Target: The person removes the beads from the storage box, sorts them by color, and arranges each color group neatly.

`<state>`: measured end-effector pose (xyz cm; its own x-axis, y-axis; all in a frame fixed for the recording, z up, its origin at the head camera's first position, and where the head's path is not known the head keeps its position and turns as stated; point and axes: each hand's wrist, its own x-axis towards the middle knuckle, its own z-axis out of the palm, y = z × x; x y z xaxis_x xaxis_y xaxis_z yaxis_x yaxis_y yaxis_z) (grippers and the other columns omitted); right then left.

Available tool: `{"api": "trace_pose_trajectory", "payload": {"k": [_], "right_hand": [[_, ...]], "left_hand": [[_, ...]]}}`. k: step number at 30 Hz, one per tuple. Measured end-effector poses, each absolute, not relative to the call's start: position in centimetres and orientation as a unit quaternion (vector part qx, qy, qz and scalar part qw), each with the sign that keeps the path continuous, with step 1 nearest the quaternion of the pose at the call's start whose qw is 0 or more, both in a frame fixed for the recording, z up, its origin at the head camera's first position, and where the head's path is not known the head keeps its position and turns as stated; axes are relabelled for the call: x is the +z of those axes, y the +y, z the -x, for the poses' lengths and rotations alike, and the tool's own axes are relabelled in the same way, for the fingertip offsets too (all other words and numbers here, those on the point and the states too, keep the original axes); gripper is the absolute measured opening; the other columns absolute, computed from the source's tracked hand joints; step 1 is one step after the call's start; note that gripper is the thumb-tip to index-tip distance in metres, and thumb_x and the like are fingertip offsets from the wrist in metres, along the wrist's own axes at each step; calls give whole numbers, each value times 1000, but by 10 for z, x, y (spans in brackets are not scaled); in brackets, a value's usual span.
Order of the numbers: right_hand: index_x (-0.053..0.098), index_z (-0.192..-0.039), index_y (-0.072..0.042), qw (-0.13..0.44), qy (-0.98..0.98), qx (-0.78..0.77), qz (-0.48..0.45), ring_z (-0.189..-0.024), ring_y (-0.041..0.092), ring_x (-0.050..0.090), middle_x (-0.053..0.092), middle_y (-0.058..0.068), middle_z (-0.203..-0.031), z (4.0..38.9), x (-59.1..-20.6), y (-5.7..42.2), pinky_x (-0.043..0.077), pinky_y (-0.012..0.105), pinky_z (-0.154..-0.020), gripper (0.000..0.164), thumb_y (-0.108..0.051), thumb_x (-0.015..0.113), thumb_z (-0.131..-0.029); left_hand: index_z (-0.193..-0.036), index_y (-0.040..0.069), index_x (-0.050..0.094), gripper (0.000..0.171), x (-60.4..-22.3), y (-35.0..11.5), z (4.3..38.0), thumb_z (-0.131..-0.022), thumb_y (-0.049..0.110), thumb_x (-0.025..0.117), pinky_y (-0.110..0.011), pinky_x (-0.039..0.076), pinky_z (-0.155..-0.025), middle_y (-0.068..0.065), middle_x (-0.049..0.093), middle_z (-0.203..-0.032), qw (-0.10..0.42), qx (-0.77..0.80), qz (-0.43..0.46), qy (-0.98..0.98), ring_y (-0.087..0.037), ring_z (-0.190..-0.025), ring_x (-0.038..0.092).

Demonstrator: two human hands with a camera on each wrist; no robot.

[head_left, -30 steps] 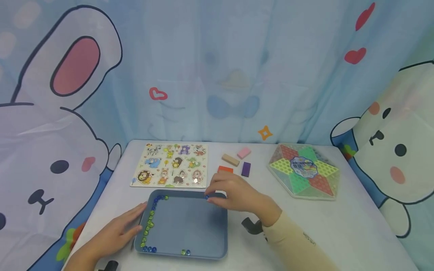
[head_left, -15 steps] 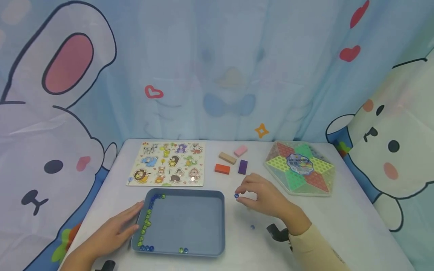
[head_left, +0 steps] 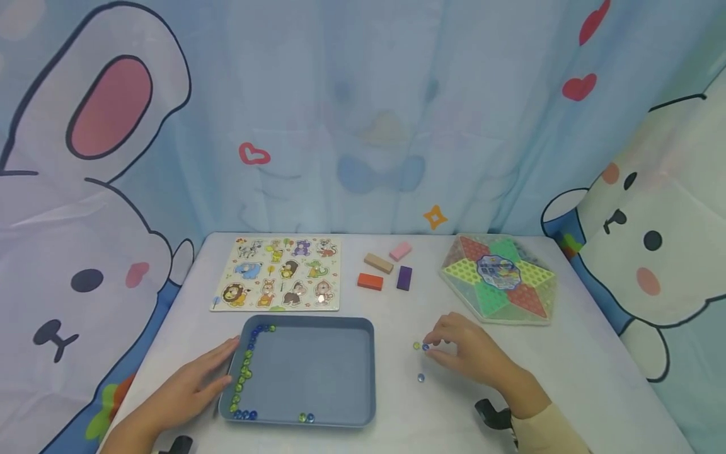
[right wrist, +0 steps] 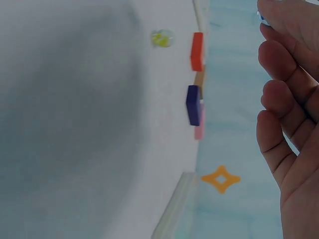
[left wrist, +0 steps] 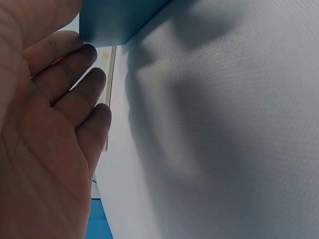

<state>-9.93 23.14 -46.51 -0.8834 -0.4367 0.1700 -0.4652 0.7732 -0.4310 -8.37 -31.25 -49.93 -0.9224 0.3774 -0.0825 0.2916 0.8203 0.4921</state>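
My right hand point(head_left: 473, 356) pinches a blue marble point(head_left: 426, 347) between thumb and index finger, right of the tray; in the right wrist view only a bit of this marble point(right wrist: 263, 20) shows. Just left of it on the table is a yellow-green marble point(head_left: 416, 345). Another blue marble point(head_left: 421, 378) lies nearer the front. My left hand point(head_left: 184, 391) touches the left rim of the grey-blue tray point(head_left: 312, 372), its fingers extended. Inside the tray, green marbles point(head_left: 241, 380) and blue marbles point(head_left: 246, 415) line the left side; a green and a blue one sit at the front.
Behind the tray lies an animal puzzle board point(head_left: 278, 274). Orange point(head_left: 370, 281), tan point(head_left: 378, 263), pink point(head_left: 400, 251) and purple point(head_left: 404, 278) blocks lie to its right. A hexagonal game board point(head_left: 499, 279) is at the back right, before a printed curtain point(head_left: 380, 94).
My right hand has moved right and toward me from the tray's far right corner, carrying the blue marble. Two marbles on the table have come into view. The left hand stays at the rim.
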Motion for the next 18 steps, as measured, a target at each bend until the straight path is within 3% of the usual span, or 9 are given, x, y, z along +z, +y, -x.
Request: {"api": "trace_pose_trajectory", "payload": {"k": [11,18], "right_hand": [[80,-96,-34,-27,-955,206,-210,-88,-3,54,63,-23,-89,89,-488,246,60,24,-80,17,-23,87,-85],[80,-95,-32,-44,-952,204,-225,-86,-6,54,61,-25,-88,84,-497,247,59,23,-79,15,-24,87,-85]], "left_hand": [[-164,24,36,68,-499,-312,85,-105,50,59,-50,39,-119,0,39,-168,95,240,-174,950,-28,-152,42],[-164,23,37,69,-499,-312,85,-105,51,59,-50,39,-119,1,39,-168,104,243,-168,950,-27,-153,41]]}}
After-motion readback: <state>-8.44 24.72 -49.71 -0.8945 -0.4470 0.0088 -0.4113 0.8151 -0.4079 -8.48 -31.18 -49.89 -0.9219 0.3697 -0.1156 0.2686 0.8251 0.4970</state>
